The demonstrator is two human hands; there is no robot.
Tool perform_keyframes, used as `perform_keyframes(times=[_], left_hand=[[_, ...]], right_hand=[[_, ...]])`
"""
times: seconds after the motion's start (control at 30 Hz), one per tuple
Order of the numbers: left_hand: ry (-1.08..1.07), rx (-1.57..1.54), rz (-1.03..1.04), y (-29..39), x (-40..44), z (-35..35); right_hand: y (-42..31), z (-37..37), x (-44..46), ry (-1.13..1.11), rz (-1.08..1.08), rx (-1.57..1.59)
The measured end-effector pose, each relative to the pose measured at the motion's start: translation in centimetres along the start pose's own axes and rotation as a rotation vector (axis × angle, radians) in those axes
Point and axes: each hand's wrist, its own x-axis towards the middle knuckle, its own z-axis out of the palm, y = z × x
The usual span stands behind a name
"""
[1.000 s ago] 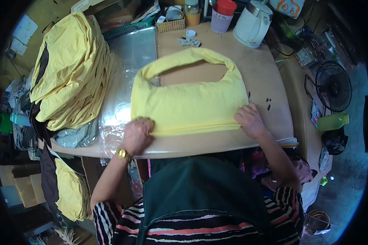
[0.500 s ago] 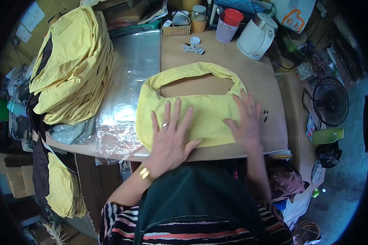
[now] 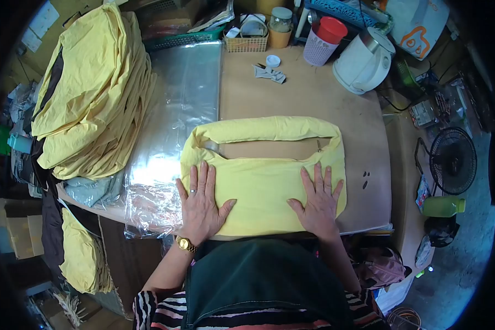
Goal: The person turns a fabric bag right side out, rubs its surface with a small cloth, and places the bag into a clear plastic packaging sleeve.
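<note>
A yellow cloth bag (image 3: 264, 187) lies flat on the table (image 3: 258, 102), its handle loop on the far side. A small zipper pull shows at the right end of its opening. My left hand (image 3: 202, 203) rests palm down on the bag's left part, fingers spread, a ring on one finger. On the right part lies my right hand (image 3: 319, 201), also flat with fingers apart. Neither hand grips the cloth.
Left of the bag are clear plastic sheets (image 3: 176, 104) and a tall pile of yellow bags (image 3: 93, 93). At the back stand a kettle (image 3: 363, 61), a cup holder (image 3: 319, 49) and a basket (image 3: 246, 43). A fan (image 3: 452, 160) and green bottle (image 3: 443, 206) are right.
Both hands let go of the bag's near edge and now press flat on it, the left one further left than half a second ago. The handle now lies lower and flatter.
</note>
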Motion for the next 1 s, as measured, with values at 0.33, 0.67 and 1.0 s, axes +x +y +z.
perform_keyframes(times=[0.33,0.67,1.0], left_hand=[[-0.11,-1.885,-0.317,2.7,7.6,-4.1],[-0.111,-2.715,-0.292,-3.9,10.2,-0.3],[0.192,-2.235,-0.533,-2.4,10.8,1.4]], right_hand=[[0.2,-2.1,7.3,-0.067,0.262,1.5],[4.6,3.5,9.1,0.074,0.168,2.881],[4.6,4.0,8.8,0.2,-0.049,2.869]])
